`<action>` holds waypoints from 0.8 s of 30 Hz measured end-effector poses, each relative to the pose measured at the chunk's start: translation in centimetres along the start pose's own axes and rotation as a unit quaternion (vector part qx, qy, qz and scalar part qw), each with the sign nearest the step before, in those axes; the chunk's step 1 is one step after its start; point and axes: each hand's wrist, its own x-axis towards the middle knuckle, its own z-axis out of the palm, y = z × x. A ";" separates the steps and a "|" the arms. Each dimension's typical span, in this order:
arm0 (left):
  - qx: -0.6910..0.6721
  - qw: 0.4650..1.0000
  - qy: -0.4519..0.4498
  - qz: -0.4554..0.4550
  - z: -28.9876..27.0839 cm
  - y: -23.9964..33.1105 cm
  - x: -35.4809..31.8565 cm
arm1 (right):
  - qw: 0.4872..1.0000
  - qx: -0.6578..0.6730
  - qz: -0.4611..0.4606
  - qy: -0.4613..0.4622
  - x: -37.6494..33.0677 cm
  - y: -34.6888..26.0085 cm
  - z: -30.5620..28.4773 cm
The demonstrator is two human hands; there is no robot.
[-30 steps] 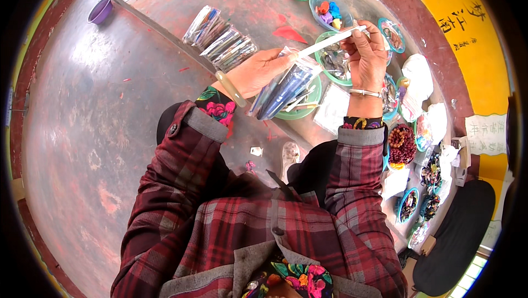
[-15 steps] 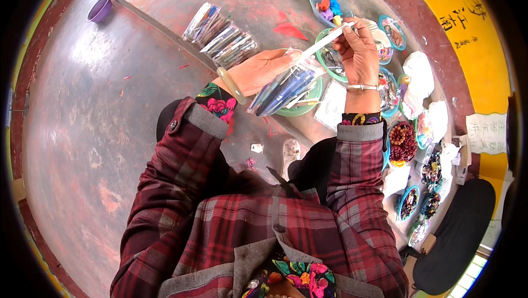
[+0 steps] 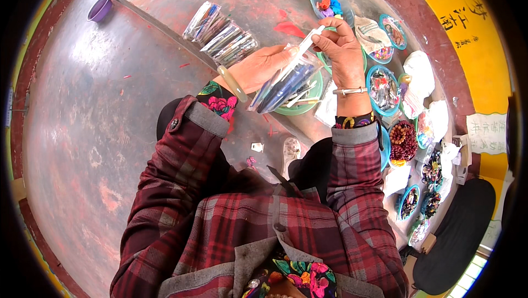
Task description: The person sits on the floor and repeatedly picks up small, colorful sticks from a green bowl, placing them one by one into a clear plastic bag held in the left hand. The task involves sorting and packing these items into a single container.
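The left hand (image 3: 256,72) gripped the clear bag (image 3: 294,79); the right hand (image 3: 343,56) pinched the white stick (image 3: 308,44). I thought slow, straight guiding suited that flimsy bag

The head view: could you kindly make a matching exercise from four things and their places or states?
1. Left hand
2. Right hand
3. Purple basin
4. Dark red beads

A. Pinching the long white piece's far end
B. On the right side
C. Holding the clear bag of blue items
D. At the upper left

Pairs: 1-C; 2-A; 3-D; 4-B.
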 end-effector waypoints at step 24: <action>-0.110 0.992 0.057 0.022 -0.9 0.2 0.2 | 0.937 -0.286 -0.190 -0.063 0.2 2.7 1.1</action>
